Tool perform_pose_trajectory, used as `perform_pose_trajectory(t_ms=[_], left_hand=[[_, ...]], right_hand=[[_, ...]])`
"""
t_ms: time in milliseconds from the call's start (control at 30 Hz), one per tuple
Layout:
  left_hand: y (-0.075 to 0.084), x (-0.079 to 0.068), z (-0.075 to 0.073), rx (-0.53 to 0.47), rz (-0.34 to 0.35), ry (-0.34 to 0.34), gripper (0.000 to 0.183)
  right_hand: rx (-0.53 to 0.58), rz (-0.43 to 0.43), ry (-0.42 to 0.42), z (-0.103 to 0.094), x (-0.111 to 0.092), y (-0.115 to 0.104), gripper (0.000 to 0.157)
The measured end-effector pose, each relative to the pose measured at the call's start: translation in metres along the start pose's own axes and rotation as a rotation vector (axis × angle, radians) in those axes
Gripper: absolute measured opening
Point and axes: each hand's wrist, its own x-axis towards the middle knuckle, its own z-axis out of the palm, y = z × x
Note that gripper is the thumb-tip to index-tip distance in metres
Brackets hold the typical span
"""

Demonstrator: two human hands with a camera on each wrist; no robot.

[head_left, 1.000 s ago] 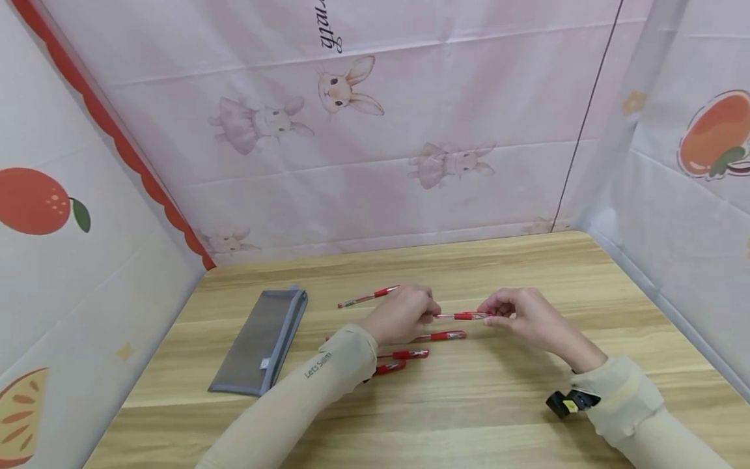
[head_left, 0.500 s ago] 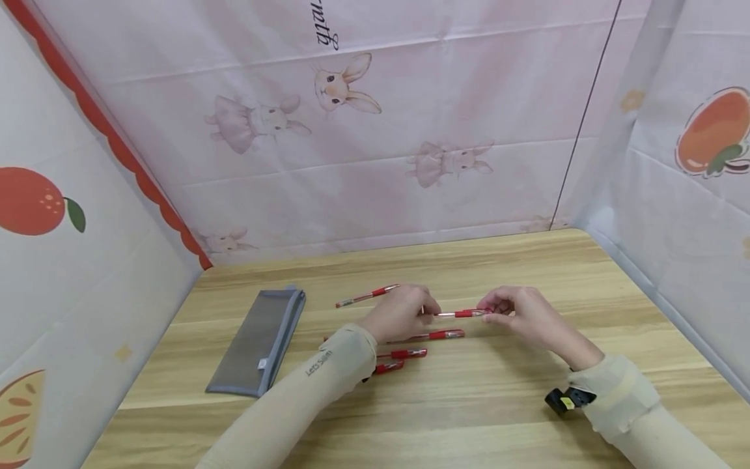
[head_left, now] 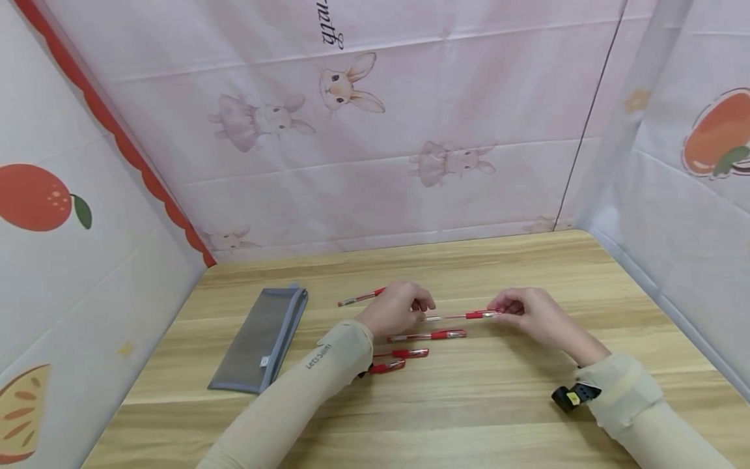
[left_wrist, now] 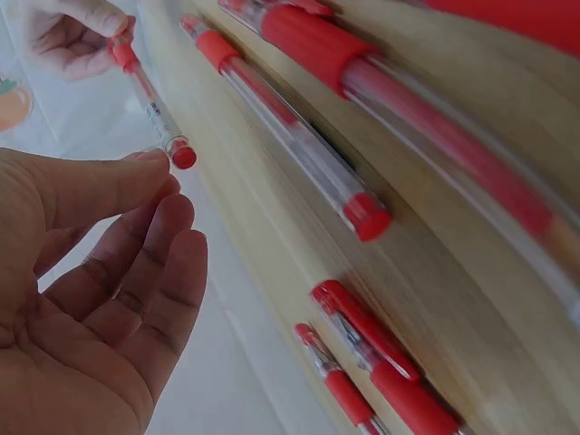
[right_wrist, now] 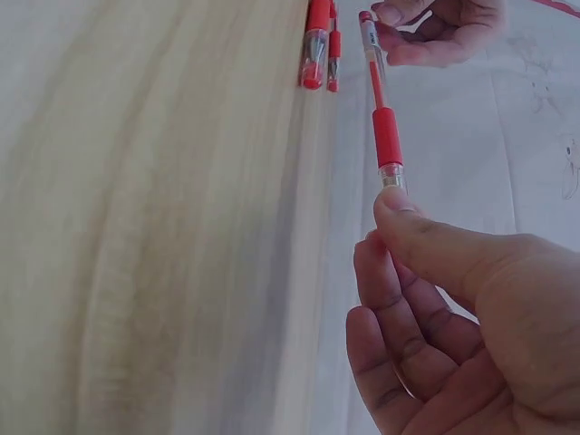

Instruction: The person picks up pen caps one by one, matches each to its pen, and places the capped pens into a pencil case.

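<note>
Set before a pale pink fabric backdrop (head_left: 375, 130) printed with rabbits, between white side cloths (head_left: 140, 221) printed with fruit, on a pale wood-grain table (head_left: 469, 410). Pinched in the right hand (head_left: 539, 319), in a grip of thumb and curled fingers just past its red sleeve: a slim clear plastic pen (head_left: 476, 315) with a small red end plug. Held over the middle of the table, between both hands. Runs with its long axis from left to right, nearly parallel to the table's far edge; points its plugged end at the left hand (head_left: 395, 309) and its sleeved end into the right. Beside the plug, on the left hand, thumb and forefinger close together, other fingers loosely bent; cannot tell whether touching it. Nearer the front, three more red-and-clear pens (head_left: 441, 335), lying roughly along the same line, red sleeves toward the right. Beyond the left hand, another slender red-and-clear pen (head_left: 359, 299), slanting up to the right, partly hidden by the hand. Farther left, a flat grey mesh pouch (head_left: 254, 339) with a blue-grey border, tilted slightly rightward at its far end.
</note>
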Motion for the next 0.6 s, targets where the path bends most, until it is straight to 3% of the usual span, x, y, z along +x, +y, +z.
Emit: perform_pose_trajectory(t_ms=[367, 600], left_hand=[[-0.007, -0.006, -0.006, 0.001, 0.013, 0.005, 0.024], [-0.010, -0.012, -0.012, 0.015, -0.012, 0.003, 0.025]], right_hand=[[-0.010, 0.052, -0.012, -0.001, 0.001, 0.022, 0.010], [-0.025, 0.066, -0.030, -0.004, 0.001, 0.029, 0.011]])
